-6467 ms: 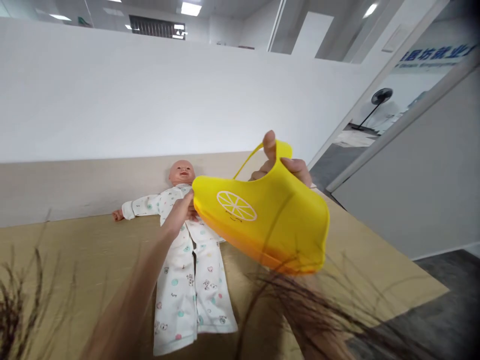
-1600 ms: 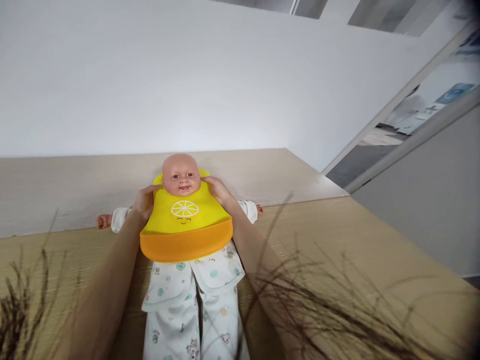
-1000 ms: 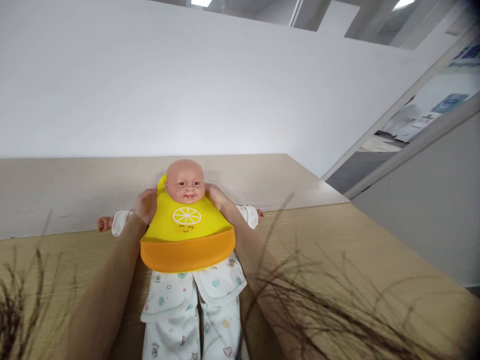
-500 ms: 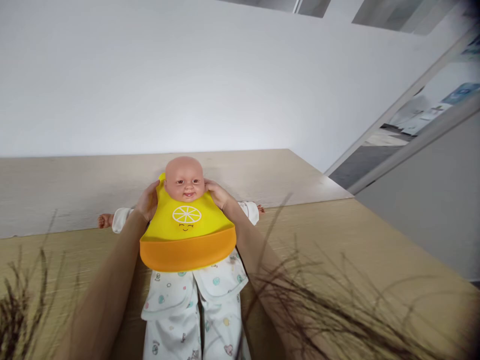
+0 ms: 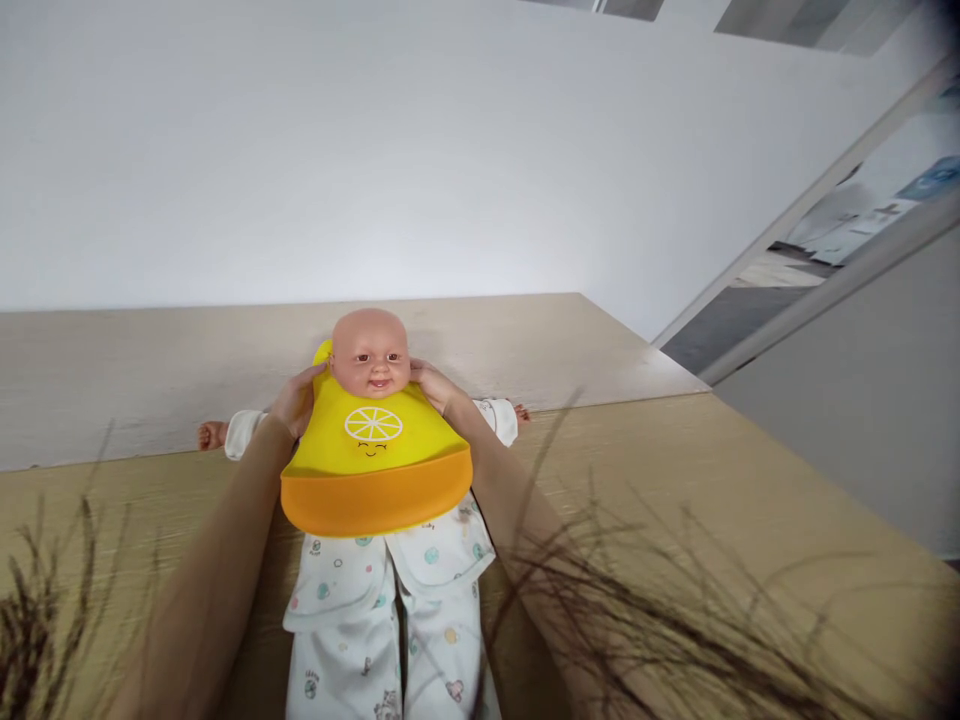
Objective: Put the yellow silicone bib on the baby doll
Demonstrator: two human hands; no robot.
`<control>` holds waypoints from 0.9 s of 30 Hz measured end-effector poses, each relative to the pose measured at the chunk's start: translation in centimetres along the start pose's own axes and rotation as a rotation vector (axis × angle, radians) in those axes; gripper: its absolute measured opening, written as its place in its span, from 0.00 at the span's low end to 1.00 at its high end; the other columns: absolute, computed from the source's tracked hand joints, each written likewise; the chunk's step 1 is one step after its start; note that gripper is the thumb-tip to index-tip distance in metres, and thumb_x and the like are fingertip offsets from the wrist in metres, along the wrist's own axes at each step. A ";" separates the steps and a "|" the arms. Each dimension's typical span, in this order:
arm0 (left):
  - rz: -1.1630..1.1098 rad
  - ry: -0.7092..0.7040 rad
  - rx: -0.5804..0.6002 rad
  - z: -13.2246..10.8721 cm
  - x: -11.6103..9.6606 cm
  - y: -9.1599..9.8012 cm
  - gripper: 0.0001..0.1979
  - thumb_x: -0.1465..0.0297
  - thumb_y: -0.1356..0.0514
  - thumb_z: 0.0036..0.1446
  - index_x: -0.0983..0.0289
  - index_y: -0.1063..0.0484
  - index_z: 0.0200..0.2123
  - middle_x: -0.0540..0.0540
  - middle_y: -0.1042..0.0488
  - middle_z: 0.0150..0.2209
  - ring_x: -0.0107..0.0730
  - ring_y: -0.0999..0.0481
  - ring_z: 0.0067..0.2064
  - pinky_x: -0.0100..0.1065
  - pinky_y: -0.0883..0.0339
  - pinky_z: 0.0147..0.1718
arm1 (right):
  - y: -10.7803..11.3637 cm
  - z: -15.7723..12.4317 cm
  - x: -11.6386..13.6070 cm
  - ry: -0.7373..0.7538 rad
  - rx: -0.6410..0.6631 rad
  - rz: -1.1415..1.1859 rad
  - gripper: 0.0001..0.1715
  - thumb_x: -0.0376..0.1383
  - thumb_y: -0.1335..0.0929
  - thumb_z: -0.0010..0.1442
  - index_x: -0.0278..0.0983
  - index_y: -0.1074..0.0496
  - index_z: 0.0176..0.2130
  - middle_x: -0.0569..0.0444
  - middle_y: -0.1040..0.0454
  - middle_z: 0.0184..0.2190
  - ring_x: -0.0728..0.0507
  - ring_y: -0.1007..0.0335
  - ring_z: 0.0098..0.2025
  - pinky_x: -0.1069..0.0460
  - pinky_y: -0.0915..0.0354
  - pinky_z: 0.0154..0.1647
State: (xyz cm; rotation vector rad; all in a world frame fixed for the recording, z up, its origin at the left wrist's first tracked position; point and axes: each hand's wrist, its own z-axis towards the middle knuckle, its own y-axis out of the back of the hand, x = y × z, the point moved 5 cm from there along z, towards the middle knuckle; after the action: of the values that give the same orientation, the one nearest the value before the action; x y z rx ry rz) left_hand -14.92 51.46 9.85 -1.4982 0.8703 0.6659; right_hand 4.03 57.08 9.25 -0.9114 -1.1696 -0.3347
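Observation:
A baby doll (image 5: pixel 369 340) in white printed clothes (image 5: pixel 337 590) lies on its back, head at the far end and arms spread sideways. Over its chest lies a yellow bib (image 5: pixel 352 450) with a white lemon slice print and an orange catch pocket (image 5: pixel 375 500) along its lower edge. My left hand (image 5: pixel 295 402) is closed on the bib's neck edge on the left of the head. On the other side, my right hand (image 5: pixel 435 386) grips the bib close to the doll's ear. Fingertips of both hands are partly hidden behind the neck.
The doll rests on a light wooden table (image 5: pixel 637 500), with a raised wooden panel (image 5: pixel 510 340) and a white wall (image 5: pixel 375 150) behind. A doorway (image 5: pixel 772 280) opens at right. Strands of hair (image 5: pixel 645 590) cross the lower view.
Both hands stay at the doll's neck, with the left shifted very slightly toward it. The head view has shifted a little; the bib looks almost the same.

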 end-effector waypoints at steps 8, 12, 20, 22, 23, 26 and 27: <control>-0.021 0.077 0.008 0.4 0.2 0.1 0.23 0.64 0.42 0.61 0.65 0.27 0.58 0.60 0.17 0.44 0.54 0.20 0.52 0.50 0.26 0.53 | 0.0 0.2 -0.1 0.038 0.042 -0.042 0.25 0.30 0.25 0.44 0.36 0.25 0.45 0.50 0.19 0.38 0.39 0.22 0.38 0.47 0.24 0.40; -0.039 0.095 -0.023 0.0 0.2 -0.4 0.22 0.69 0.44 0.61 0.66 0.27 0.58 0.60 0.17 0.45 0.52 0.19 0.51 0.49 0.26 0.54 | 0.0 0.3 -0.3 0.040 0.042 -0.039 0.27 0.29 0.26 0.44 0.35 0.26 0.46 0.49 0.19 0.40 0.39 0.22 0.37 0.47 0.24 0.39; -0.016 0.045 -0.048 -0.5 0.1 -0.8 0.24 0.76 0.46 0.59 0.64 0.26 0.57 0.57 0.17 0.43 0.51 0.20 0.52 0.48 0.26 0.55 | 0.5 0.7 -0.9 0.015 0.054 0.040 0.29 0.29 0.26 0.43 0.36 0.28 0.47 0.52 0.19 0.39 0.40 0.22 0.37 0.47 0.24 0.44; -0.027 0.047 -0.040 -0.5 0.0 -1.0 0.24 0.76 0.47 0.60 0.65 0.27 0.58 0.58 0.17 0.44 0.50 0.20 0.52 0.48 0.26 0.55 | 0.3 0.5 -0.8 0.012 0.046 0.034 0.28 0.30 0.26 0.43 0.36 0.27 0.47 0.51 0.19 0.39 0.40 0.22 0.38 0.46 0.25 0.44; -0.032 0.047 -0.029 -0.5 0.0 -1.0 0.23 0.75 0.47 0.61 0.65 0.28 0.58 0.58 0.17 0.45 0.51 0.20 0.53 0.48 0.26 0.55 | 0.3 0.4 -0.7 0.010 0.037 0.028 0.28 0.30 0.26 0.44 0.36 0.27 0.47 0.51 0.19 0.39 0.39 0.22 0.39 0.46 0.25 0.44; -0.039 0.042 -0.011 -0.3 0.0 -0.8 0.20 0.72 0.46 0.63 0.66 0.27 0.57 0.58 0.17 0.44 0.53 0.21 0.54 0.49 0.27 0.55 | 0.0 0.1 -0.5 -0.005 0.004 0.012 0.26 0.32 0.26 0.44 0.35 0.27 0.46 0.50 0.19 0.38 0.39 0.22 0.39 0.45 0.25 0.45; -0.043 0.036 -0.007 -0.1 0.1 -0.6 0.20 0.70 0.45 0.63 0.66 0.27 0.56 0.58 0.17 0.44 0.54 0.21 0.54 0.49 0.27 0.55 | -0.1 0.0 -0.4 -0.009 -0.002 0.007 0.25 0.32 0.26 0.44 0.35 0.26 0.45 0.50 0.19 0.37 0.39 0.22 0.39 0.46 0.25 0.44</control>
State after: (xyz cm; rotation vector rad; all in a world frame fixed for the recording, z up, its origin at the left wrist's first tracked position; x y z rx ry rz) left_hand -14.38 51.33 10.14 -1.5354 0.8613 0.6126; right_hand 3.81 56.91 8.96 -0.9191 -1.1739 -0.3264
